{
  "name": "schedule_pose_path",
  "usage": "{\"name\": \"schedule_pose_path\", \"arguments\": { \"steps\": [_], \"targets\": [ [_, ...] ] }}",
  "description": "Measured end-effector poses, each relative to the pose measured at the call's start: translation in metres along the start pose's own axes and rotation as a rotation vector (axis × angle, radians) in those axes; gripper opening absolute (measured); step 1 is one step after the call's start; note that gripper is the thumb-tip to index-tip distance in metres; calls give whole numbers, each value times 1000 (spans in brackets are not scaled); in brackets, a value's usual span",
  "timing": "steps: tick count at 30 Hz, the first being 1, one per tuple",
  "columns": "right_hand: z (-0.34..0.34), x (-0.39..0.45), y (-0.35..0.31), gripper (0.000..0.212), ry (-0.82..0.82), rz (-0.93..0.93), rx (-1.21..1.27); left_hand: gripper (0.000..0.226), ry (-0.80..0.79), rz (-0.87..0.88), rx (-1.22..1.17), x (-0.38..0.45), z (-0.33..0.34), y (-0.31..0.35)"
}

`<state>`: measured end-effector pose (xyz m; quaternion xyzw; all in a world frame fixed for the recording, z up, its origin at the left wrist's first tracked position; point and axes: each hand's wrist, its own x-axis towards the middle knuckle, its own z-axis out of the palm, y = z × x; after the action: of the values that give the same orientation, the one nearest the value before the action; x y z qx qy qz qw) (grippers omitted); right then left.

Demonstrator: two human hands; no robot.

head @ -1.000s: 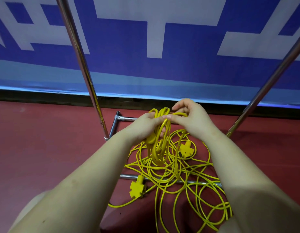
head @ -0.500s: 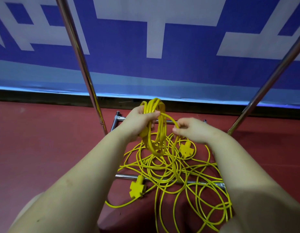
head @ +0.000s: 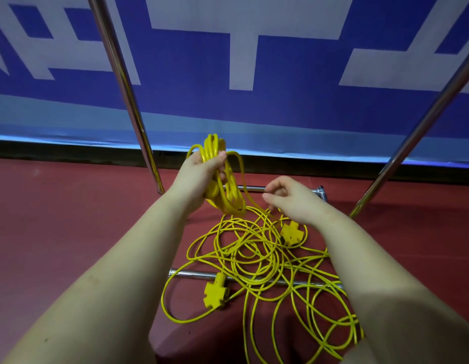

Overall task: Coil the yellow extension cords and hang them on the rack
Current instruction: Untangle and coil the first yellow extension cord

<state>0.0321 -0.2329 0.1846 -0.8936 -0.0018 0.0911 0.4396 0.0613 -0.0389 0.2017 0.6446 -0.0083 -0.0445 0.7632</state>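
Note:
My left hand [head: 199, 177] grips a coiled bundle of yellow extension cord [head: 223, 190], held up above the floor. One strand drops from the bundle into the curled fingers of my right hand [head: 294, 200], which is lower and to the right. The rest of the yellow cord [head: 257, 256] lies in loose tangled loops on the red floor, draped over the rack's lower bar [head: 191, 274]. Two yellow socket blocks lie in the pile, one [head: 215, 294] by the near bar and another [head: 291, 232] under my right wrist.
The rack's chrome uprights rise at the left [head: 123, 82] and at the right [head: 422, 122], with a rear base bar [head: 254, 189] between them. Behind stands a blue and white banner [head: 280, 74]. Red floor [head: 70, 219] stretches to the left.
My left hand has lifted the coiled bundle higher. My right hand has left the bundle and moved down and to the right along the loose strand.

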Motion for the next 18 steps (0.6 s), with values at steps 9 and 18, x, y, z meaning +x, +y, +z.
{"name": "schedule_pose_path", "arguments": {
  "steps": [9, 18],
  "targets": [
    [1, 4, 3, 34, 64, -77, -51, 9, -314, -46, 25, -9, 11, -2],
    [4, -6, 1, 14, -283, 100, -190, 16, -73, 12, -36, -5, 8, 8]
  ]
}}
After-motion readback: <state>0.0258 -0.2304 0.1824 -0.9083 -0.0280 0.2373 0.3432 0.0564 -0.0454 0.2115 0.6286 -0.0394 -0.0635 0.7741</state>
